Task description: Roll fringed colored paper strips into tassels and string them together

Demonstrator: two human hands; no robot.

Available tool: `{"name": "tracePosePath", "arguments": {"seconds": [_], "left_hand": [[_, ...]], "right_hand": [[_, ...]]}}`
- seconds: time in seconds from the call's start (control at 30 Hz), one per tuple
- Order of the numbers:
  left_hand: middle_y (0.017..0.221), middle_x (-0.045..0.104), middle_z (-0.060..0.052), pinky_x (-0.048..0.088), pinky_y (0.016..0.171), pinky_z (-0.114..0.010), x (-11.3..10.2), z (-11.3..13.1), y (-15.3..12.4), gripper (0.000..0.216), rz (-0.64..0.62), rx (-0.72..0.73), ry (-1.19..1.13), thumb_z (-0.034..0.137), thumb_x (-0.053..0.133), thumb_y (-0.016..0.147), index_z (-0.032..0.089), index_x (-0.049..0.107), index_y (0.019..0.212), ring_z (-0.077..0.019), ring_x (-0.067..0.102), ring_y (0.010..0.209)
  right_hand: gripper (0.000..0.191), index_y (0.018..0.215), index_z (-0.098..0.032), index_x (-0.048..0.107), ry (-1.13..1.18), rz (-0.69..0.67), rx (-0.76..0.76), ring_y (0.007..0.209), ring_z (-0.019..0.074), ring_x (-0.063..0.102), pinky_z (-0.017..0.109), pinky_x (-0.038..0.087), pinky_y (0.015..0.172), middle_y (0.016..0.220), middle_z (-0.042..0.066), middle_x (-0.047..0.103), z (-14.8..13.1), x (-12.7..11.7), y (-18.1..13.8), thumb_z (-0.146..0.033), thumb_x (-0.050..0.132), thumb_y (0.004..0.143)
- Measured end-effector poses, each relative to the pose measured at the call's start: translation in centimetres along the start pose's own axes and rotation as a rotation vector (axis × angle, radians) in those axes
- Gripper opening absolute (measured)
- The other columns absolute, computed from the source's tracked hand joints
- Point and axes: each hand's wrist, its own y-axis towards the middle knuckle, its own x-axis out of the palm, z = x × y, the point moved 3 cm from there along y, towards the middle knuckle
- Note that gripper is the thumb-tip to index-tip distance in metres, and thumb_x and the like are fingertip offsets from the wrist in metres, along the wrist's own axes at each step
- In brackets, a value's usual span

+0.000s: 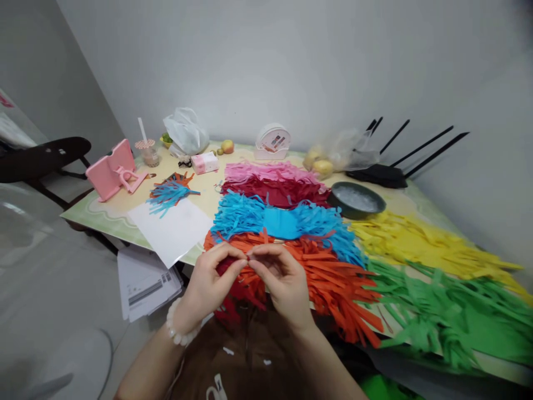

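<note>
My left hand (214,280) is closed around a dark red paper tassel (227,265), whose fringed strips hang below it over my lap. Fingertips of my right hand (283,278) pinch at the tassel's tip, meeting the left thumb and forefinger. Just beyond both hands lies orange fringed paper (328,272). Behind it are blue fringed paper (278,222), dark red fringed paper (277,191) and pink fringed paper (270,172). A finished-looking blue and orange tassel (172,191) rests by a white sheet (172,230) at left.
Yellow fringe (416,241) and green fringe (458,316) spread at right, near a dark bowl (358,200) and a black router (383,175). A pink phone stand (112,169), a drink cup (147,153) and a tissue pack (205,163) stand at left. White scissors (216,388) lie low.
</note>
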Motion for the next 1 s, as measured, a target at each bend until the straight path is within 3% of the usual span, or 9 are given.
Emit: {"name": "tracePosePath", "arguments": {"seconds": [0.13, 0.27, 0.47, 0.8, 1.0], "left_hand": [[0.08, 0.07, -0.004, 0.05, 0.073, -0.026, 0.5, -0.5, 0.1, 0.01, 0.034, -0.018, -0.01, 0.02, 0.058, 0.089, 0.017, 0.065, 0.081, -0.0163, 0.064, 0.076], [0.082, 0.067, -0.004, 0.048, 0.073, -0.025, 1.0, -0.7, 0.0, 0.01, 0.068, -0.004, 0.041, 0.018, 0.056, 0.09, 0.017, 0.063, 0.083, -0.0155, 0.063, 0.077], [0.084, 0.069, -0.005, 0.048, 0.076, -0.027, 1.2, -0.9, 0.3, 0.014, -0.052, 0.079, 0.096, 0.018, 0.054, 0.092, 0.018, 0.064, 0.083, -0.0173, 0.064, 0.081], [0.075, 0.072, -0.003, 0.053, 0.069, -0.025, 2.4, -2.9, -0.2, 0.01, 0.155, -0.16, -0.177, 0.024, 0.066, 0.084, 0.017, 0.069, 0.078, -0.0151, 0.067, 0.069], [0.089, 0.078, -0.006, 0.059, 0.077, -0.027, 3.1, -3.9, -0.7, 0.009, 0.166, -0.258, -0.42, 0.021, 0.068, 0.082, 0.017, 0.074, 0.088, -0.0171, 0.073, 0.079]], "right_hand": [[0.006, 0.086, -0.025, 0.075, -0.038, -0.034, -0.009, 0.089, 0.0189, 0.07, 0.033, 0.059, 0.083, 0.091, 0.004, 0.074, 0.1, -0.2, 0.1, -0.02, 0.071, 0.083], [0.009, 0.091, -0.024, 0.074, -0.019, 0.012, 0.067, 0.085, 0.0188, 0.072, 0.032, 0.06, 0.079, 0.088, 0.003, 0.076, 0.7, -0.5, 0.1, -0.023, 0.074, 0.081], [0.021, 0.097, -0.023, 0.069, -0.014, 0.027, 0.147, 0.083, 0.0195, 0.073, 0.033, 0.06, 0.079, 0.086, 0.003, 0.076, 1.4, -0.9, 0.2, -0.028, 0.077, 0.078], [0.017, 0.088, -0.023, 0.068, 0.102, 0.035, 0.165, 0.079, 0.0186, 0.071, 0.031, 0.06, 0.074, 0.082, 0.003, 0.074, 2.9, -1.0, 0.8, -0.031, 0.078, 0.076], [0.017, 0.094, -0.024, 0.067, 0.116, 0.078, 0.13, 0.078, 0.0171, 0.07, 0.029, 0.061, 0.068, 0.086, 0.002, 0.072, 2.5, -0.5, 0.4, -0.027, 0.075, 0.08]]}}
